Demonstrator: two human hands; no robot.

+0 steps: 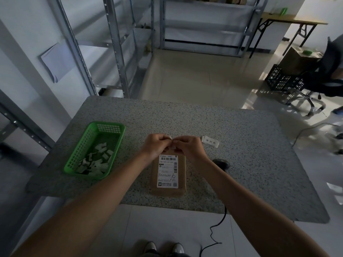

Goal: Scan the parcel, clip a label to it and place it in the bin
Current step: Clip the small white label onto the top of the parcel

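A flat brown parcel (pixel 168 175) with a white shipping label lies on the speckled table (pixel 241 145), near its front edge. My left hand (pixel 156 145) and my right hand (pixel 189 147) meet at the parcel's far end, fingers pinched together on a small white clip (pixel 171 138). I cannot tell whether the clip touches the parcel. More white labels (pixel 210 141) lie on the table to the right of my hands. A dark scanner (pixel 221 163) sits beside my right forearm, partly hidden by it.
A green plastic basket (pixel 78 154) holding several white clips stands at the table's left. The scanner's black cable (pixel 215 229) hangs over the front edge. Metal shelving stands behind and to the left. A black crate (pixel 284 80) and an office chair are at right.
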